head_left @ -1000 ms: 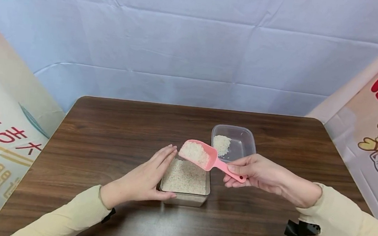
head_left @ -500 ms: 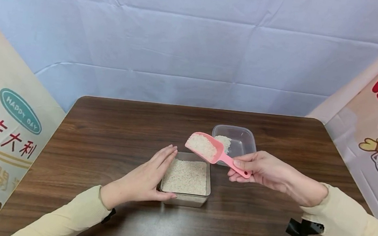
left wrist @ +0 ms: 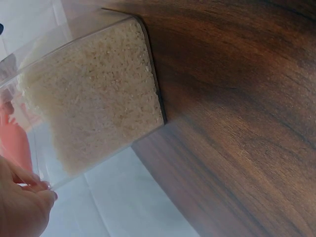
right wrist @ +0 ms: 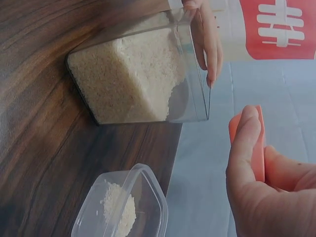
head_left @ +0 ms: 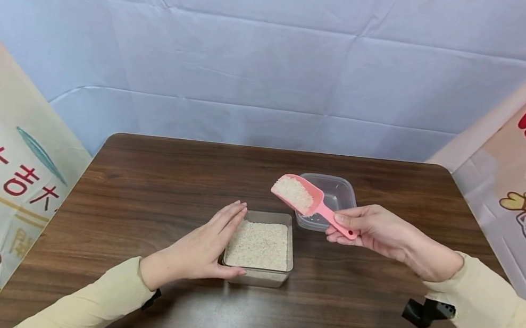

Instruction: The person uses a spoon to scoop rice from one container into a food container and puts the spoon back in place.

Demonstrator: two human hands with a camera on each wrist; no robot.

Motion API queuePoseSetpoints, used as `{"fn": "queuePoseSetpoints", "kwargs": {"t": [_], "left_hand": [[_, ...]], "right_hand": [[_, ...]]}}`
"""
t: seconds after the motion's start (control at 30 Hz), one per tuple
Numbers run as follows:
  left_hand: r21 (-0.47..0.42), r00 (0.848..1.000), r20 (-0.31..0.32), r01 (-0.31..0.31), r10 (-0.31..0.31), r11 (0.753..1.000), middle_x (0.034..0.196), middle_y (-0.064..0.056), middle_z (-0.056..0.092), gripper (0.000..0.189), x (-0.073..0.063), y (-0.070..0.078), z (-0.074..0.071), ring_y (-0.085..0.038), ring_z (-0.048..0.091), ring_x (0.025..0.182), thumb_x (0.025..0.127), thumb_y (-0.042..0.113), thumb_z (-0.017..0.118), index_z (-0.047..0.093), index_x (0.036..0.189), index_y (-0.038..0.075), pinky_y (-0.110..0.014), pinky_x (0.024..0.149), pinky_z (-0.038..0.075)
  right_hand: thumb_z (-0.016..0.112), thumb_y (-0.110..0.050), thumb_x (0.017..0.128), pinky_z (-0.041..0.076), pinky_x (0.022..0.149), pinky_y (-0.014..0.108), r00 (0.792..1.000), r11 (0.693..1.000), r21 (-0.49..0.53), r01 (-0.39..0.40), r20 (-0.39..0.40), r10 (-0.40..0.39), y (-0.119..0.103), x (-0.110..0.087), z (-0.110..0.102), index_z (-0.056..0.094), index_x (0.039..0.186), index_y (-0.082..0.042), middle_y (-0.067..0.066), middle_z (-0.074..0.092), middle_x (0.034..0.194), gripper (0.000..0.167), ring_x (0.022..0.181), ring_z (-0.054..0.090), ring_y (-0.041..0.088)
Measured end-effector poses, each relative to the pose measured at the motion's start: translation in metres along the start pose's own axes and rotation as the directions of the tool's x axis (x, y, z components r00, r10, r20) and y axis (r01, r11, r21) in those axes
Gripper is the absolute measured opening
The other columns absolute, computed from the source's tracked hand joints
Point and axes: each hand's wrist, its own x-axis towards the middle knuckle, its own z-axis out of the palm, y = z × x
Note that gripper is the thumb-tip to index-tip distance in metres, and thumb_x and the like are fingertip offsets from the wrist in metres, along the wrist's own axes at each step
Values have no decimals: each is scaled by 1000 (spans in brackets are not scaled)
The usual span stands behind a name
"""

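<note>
Pink scoop, heaped with rice, is pinched in the right hand, raised near the tub; the left hand, fingers straight, touches the bin. Any tilt could spill rice.

The setup comprises two hands: one left hand and one right hand. The scoop count is one. The containers number two: one deep container and one shallow container. Rice is present in three separate portions: one scoop load, one deep-container fill and one shallow-container heap. The sleeves number two, and the black fittings at the sleeves number two. The surface count is one. The backdrop sheets number three: one plain sheet and two printed sheets, the latter comprising one per side.
</note>
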Motion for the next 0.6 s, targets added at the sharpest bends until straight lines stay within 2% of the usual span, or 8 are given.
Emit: {"fn": "queuePoseSetpoints", "kwargs": {"t": [0.33, 0.6], "left_hand": [[-2, 1000, 9, 4, -4, 1000, 147, -17, 18, 101, 0, 0, 0, -27, 16, 137, 74, 55, 61, 19, 141, -8, -36, 108, 24], [-4, 1000, 6, 2, -2, 1000, 147, -17, 18, 101, 0, 0, 0, -28, 17, 136, 73, 54, 61, 20, 140, -9, -35, 108, 25]], "right_hand": [[50, -5, 92, 51, 81, 28, 1000, 999, 50, 8, -5, -8, 1, 2, -12, 68, 93, -6, 13, 68, 85, 18, 85, 66, 20], [50, -5, 91, 51, 80, 28, 998, 998, 67, -11, -53, 15, 1, 3, -19, 67, 92, -6, 13, 68, 86, 17, 84, 66, 20]]}}
